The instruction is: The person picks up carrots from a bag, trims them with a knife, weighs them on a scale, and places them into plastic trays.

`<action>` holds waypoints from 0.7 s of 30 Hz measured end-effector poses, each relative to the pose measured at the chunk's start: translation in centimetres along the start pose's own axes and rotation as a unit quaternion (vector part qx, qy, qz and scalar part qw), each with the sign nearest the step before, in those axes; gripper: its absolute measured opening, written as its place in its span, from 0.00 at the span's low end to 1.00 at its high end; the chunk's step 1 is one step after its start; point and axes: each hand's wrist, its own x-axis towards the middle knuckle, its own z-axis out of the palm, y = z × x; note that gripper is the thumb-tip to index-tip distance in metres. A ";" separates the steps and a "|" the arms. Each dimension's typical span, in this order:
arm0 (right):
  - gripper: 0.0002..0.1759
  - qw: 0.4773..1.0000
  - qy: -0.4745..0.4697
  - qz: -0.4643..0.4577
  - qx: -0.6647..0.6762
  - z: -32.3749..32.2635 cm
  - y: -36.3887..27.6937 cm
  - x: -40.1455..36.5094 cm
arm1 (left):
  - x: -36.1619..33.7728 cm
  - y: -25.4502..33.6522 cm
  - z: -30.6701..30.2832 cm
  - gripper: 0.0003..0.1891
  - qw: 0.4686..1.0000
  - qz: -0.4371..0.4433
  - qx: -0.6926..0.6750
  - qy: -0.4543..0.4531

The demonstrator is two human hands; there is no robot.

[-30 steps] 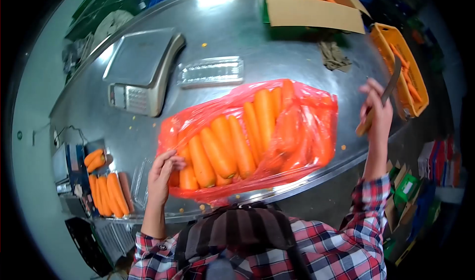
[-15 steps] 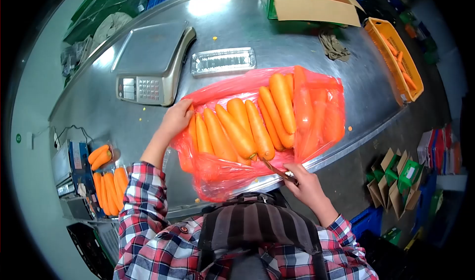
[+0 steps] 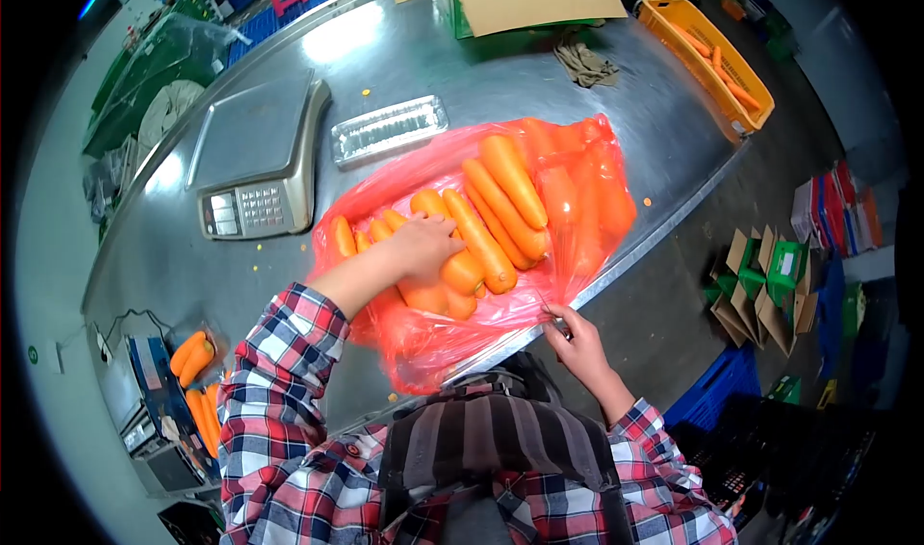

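Note:
A pink plastic bag (image 3: 371,194) lies spread on the metal table with many large carrots (image 3: 478,242) in and on it. My left hand (image 3: 423,246) is over the carrots at the left-middle of the row, its fingers curled over a carrot (image 3: 462,273) whose upper part it hides. Near the table's front edge, my right hand (image 3: 580,348) grips a small knife (image 3: 546,302). The blade points up toward the bag's lower edge and shows only thinly. More carrots (image 3: 602,198) lie under the pink film at the bag's right end.
Behind the bag are a digital scale (image 3: 255,160), a clear plastic tray (image 3: 390,131) and a crumpled cloth (image 3: 584,64). A cardboard-lined box of carrots (image 3: 539,6) stands at the back, and an orange crate (image 3: 707,64) at the right. Packed carrots (image 3: 197,357) sit lower left.
My left hand has left the bag's left edge and moved right onto the carrots. The knife has drawn back from a carrot's end. The view has shifted and turned slightly.

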 end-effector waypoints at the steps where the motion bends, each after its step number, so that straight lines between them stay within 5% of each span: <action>1: 0.15 0.999 -0.007 0.022 0.035 0.1 -0.1 0.3 | 0.5 -0.8 0.1 0.27 1.000 0.013 -0.010 -0.009; 5: 0.14 0.984 0.015 0.110 0.141 -0.6 -3.7 0.4 | 0.9 -1.7 -1.0 0.26 0.995 0.011 -0.074 -0.069; 7: 0.15 0.975 0.036 0.100 0.193 -0.7 -3.6 0.4 | -0.3 -2.2 -0.9 0.29 0.988 0.032 -0.149 0.037; 12: 0.16 0.990 0.069 -0.105 0.060 -0.8 -5.5 2.5 | -5.1 2.6 -3.6 0.36 0.900 0.004 -0.299 0.317; 14: 0.18 0.978 0.079 -0.193 0.005 -0.4 -7.2 3.6 | -6.8 4.6 -3.8 0.36 0.903 -0.018 -0.263 0.339; 21: 0.30 0.962 -0.060 -0.226 -0.139 -0.4 -12.0 5.1 | -9.5 8.7 -1.0 0.37 0.865 -0.092 -0.309 0.384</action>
